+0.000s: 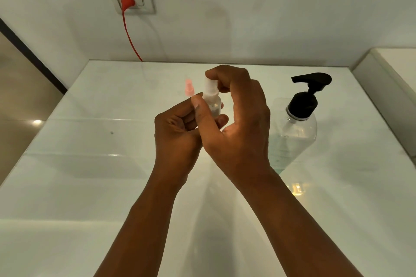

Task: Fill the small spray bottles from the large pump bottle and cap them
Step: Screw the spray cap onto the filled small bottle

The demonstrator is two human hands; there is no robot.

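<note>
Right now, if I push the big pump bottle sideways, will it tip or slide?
Likely slide: the pump bottle looks wide-bodied and partly filled, so probably bottom-heavy. The white counter looks glossy, so probably slippery. Pushing high at the black pump head might tip it.

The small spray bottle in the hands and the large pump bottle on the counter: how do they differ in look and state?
The small spray bottle has a white top; the large pump bottle has a black pump head. The small one is held up above the counter, the left hand gripping its body and the right hand on its top; the large one stands untouched to the right. The large one is far bigger. Both have clear bodies.
</note>
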